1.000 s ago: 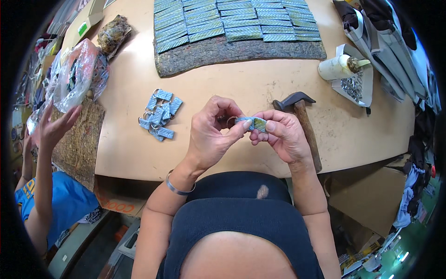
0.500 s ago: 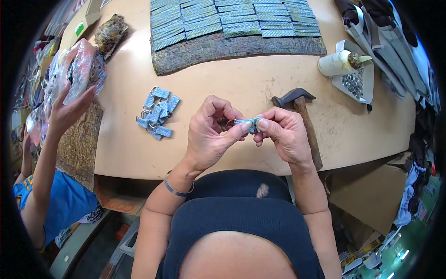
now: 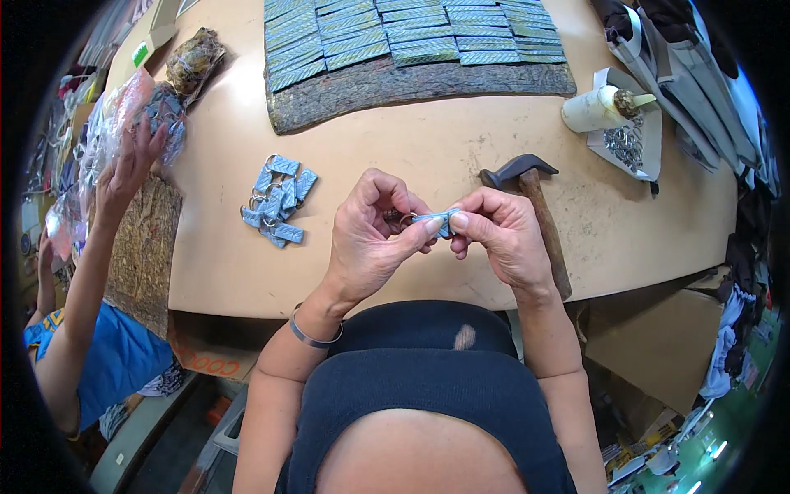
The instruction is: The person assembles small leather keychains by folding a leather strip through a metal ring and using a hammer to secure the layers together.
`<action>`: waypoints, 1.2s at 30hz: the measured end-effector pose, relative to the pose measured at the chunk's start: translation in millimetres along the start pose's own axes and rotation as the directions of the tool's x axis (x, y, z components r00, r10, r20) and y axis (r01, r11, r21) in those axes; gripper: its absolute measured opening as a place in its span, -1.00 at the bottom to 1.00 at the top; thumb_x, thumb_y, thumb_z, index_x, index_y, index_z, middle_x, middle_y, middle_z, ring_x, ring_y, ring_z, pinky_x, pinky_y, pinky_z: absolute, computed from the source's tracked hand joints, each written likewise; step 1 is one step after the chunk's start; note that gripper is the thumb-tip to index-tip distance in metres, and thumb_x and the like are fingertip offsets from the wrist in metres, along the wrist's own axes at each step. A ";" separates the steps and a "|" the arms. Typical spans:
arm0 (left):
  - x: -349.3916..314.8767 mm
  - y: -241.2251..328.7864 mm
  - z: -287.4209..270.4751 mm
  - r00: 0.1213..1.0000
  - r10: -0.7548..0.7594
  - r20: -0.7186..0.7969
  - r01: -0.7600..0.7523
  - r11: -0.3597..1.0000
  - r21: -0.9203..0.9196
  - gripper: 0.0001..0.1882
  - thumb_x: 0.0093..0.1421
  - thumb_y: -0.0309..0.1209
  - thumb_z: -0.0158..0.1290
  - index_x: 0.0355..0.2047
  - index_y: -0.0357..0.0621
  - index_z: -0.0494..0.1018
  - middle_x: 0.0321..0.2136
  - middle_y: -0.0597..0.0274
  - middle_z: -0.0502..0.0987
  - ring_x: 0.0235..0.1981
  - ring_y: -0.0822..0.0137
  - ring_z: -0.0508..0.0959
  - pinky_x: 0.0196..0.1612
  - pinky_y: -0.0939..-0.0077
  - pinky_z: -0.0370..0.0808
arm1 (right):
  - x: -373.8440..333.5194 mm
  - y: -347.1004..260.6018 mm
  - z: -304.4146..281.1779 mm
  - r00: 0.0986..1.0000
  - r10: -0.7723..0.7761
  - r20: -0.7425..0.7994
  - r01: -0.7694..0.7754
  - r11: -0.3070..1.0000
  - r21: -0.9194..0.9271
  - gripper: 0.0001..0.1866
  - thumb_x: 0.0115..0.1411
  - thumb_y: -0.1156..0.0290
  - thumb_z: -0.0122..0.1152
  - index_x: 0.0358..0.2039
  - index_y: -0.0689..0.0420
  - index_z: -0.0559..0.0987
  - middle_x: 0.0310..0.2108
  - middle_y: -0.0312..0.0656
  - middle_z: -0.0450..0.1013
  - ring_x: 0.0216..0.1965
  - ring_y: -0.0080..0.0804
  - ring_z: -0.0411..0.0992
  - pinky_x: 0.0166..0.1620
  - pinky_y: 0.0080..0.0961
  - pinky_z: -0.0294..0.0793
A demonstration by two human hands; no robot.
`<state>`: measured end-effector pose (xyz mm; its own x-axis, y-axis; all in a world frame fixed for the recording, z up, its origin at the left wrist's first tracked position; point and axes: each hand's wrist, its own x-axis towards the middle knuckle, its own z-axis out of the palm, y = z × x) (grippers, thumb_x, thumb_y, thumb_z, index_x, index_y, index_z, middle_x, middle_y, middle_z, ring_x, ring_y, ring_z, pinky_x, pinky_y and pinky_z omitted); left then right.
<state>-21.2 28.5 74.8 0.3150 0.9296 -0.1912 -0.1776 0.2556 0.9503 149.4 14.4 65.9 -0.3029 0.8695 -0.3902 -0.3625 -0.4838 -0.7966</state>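
Both hands meet above the near part of the table, pinching a small light-blue folded strap tab [image 3: 445,224] between thumbs and fingers. My left hand [image 3: 366,239] grips its left end, where a small metal ring [image 3: 406,221] shows by the fingers. My right hand [image 3: 510,243] pinches its right end; the fingers hide part of the tab. Left of my hands lies a loose pile of similar blue tabs with rings [image 3: 281,200]. Just right of my right hand rests a hammer [image 3: 539,218] with a dark head and wooden handle.
Rows of blue-green strips [image 3: 411,34] cover a dark rough board [image 3: 420,89] at the back. At right, a white glue-like bottle [image 3: 591,113] leans on a white tray [image 3: 651,152] of metal rings. At left, a co-worker's hand [image 3: 127,169] touches a plastic bag [image 3: 115,111].
My hands keep the tab in nearly the same place, with only slight finger movement. The co-worker's hand at left has shifted, and the plastic bag has changed shape.
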 end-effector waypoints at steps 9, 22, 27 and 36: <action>2.6 -3.9 8.2 1.000 -0.018 0.020 0.017 1.000 0.016 -0.75 -0.02 -0.62 0.05 -0.45 -0.21 0.16 -0.55 0.22 0.38 -0.55 0.53 0.44 -0.51 0.72 0.45 | -3.4 4.9 -3.3 0.989 -0.129 -0.071 0.112 0.972 -0.208 -0.88 0.04 0.45 0.11 -0.52 0.24 0.45 -0.63 -0.34 0.34 -0.58 -0.72 0.25 -0.54 -0.75 0.24; 18.8 -3.4 29.5 0.997 0.011 0.082 -0.014 0.999 0.036 -0.73 -0.01 -0.63 0.04 -0.47 -0.18 0.13 -0.54 0.14 0.40 -0.55 0.48 0.45 -0.53 0.68 0.47 | -21.6 3.5 -19.9 0.975 -0.169 -0.148 0.160 0.985 -0.072 -0.77 0.14 0.33 0.00 -0.46 0.26 0.43 -0.58 -0.33 0.34 -0.54 -0.68 0.28 -0.47 -0.73 0.29; 16.7 -5.2 37.4 0.994 -0.013 0.106 0.010 1.000 0.026 -0.75 0.00 -0.62 0.04 -0.47 -0.20 0.14 -0.55 0.17 0.40 -0.54 0.49 0.45 -0.51 0.68 0.47 | -29.0 1.4 -23.5 0.973 -0.181 -0.143 0.143 0.960 -0.241 -0.81 0.10 0.37 0.05 -0.46 0.26 0.44 -0.61 -0.34 0.35 -0.55 -0.69 0.27 -0.49 -0.72 0.27; 17.0 -16.7 33.9 0.988 -0.111 0.103 0.113 0.994 -0.010 -0.84 0.02 -0.57 0.03 -0.36 -0.30 0.32 -0.52 0.26 0.41 -0.50 0.51 0.45 -0.43 0.70 0.46 | -25.9 4.2 -25.4 0.941 -0.254 -0.222 0.127 0.876 -0.466 -0.85 0.00 0.42 0.15 -0.49 0.24 0.43 -0.62 -0.26 0.36 -0.57 -0.60 0.30 -0.50 -0.65 0.27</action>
<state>18.7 31.1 64.0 0.4271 0.8632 -0.2694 -0.1499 0.3614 0.9203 178.1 -7.6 60.9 0.0022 0.9636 -0.2673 0.0545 -0.2670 -0.9622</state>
